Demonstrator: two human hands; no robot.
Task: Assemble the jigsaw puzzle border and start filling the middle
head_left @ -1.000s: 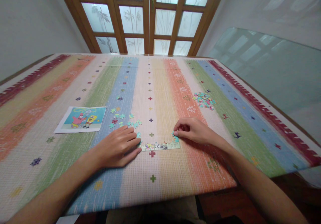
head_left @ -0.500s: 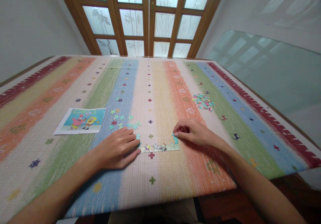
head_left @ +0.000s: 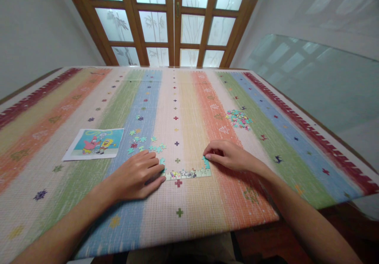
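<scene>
A partly joined jigsaw puzzle (head_left: 186, 174) lies near the table's front side, a U-shaped border with a long bottom row and short turquoise columns at both ends. Across its left end rests my left hand (head_left: 142, 174), fingers stretched out and thumb apart, touching the left column and corner. My right hand (head_left: 225, 152) pinches with thumb and forefinger at a turquoise puzzle piece (head_left: 206, 162) on top of the right column; the fingertips partly cover it. Several loose turquoise and green puzzle pieces (head_left: 143, 139) are scattered just beyond my left hand.
A printed cartoon picture (head_left: 96, 143) lies at the left. Farther off at the right is a heap of mixed puzzle pieces (head_left: 239, 119). The striped tablecloth (head_left: 195, 212) covers the table, its front edge close to me. Wooden glass-paned doors (head_left: 174, 23) stand behind.
The view has shifted very slightly. Both hands stay in nearly the same places at the two ends of the puzzle.
</scene>
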